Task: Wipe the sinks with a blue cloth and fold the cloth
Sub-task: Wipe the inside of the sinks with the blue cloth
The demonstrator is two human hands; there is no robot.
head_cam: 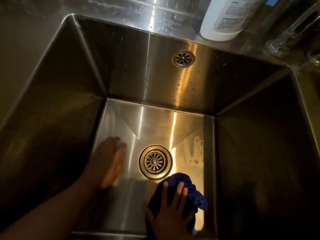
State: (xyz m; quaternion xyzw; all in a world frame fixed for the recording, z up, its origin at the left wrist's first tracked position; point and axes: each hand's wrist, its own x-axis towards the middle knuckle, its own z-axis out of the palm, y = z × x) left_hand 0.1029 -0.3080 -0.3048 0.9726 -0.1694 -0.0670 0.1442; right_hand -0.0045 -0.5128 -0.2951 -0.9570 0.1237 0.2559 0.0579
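Observation:
I look down into a deep stainless steel sink [121, 84]. A crumpled blue cloth [194, 193] lies on the sink floor, just below and right of the round drain [155, 161]. My right hand [170, 212] presses flat on the cloth with its fingers spread over it. My left hand [112, 160] is blurred, held flat with fingers together over the sink floor to the left of the drain, and holds nothing. A faint handprint [194, 150] marks the floor to the right of the drain.
An overflow grille [184, 58] sits high on the back wall. A white bottle [225, 18] stands on the back ledge at upper right. A tap fitting [290, 35] shows at the far right, beside the edge of a second basin [310, 87].

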